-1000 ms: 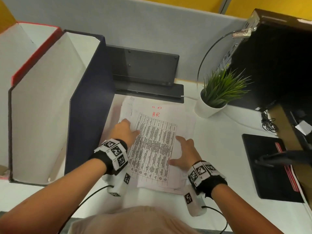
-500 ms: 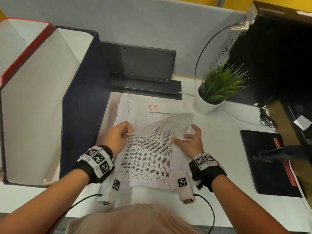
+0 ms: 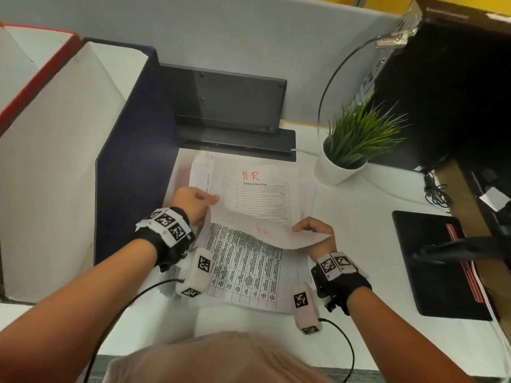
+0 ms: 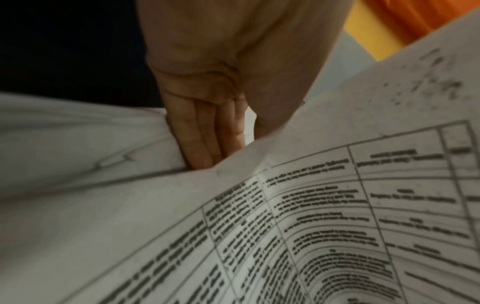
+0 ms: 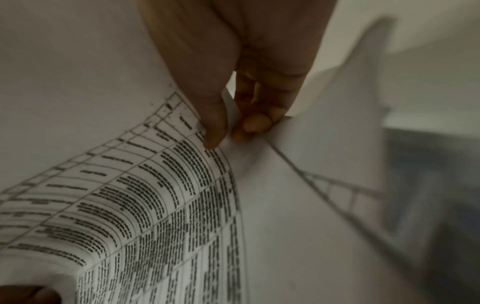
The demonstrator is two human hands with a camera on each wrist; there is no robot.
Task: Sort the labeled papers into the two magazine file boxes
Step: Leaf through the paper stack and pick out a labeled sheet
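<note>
A stack of printed papers lies on the white desk, right of the two file boxes. My left hand pinches the left edge of the top sheet, a printed table. My right hand pinches its right edge. The sheet's far end is lifted and curled toward me, red writing showing through its back. The sheet beneath is marked "H·R" in red. In the left wrist view my fingers lie under the sheet. In the right wrist view thumb and fingers pinch the sheet. The navy file box and red file box stand at left.
A potted plant stands right of the stack. A black stand sits behind the papers against the grey partition. A black computer case and a black pad are on the right, with cables beside them.
Both hands lay flat on the top sheet a second ago. Now they pinch its side edges, and its far end has lifted and curled toward me, uncovering the "H·R" sheet.
</note>
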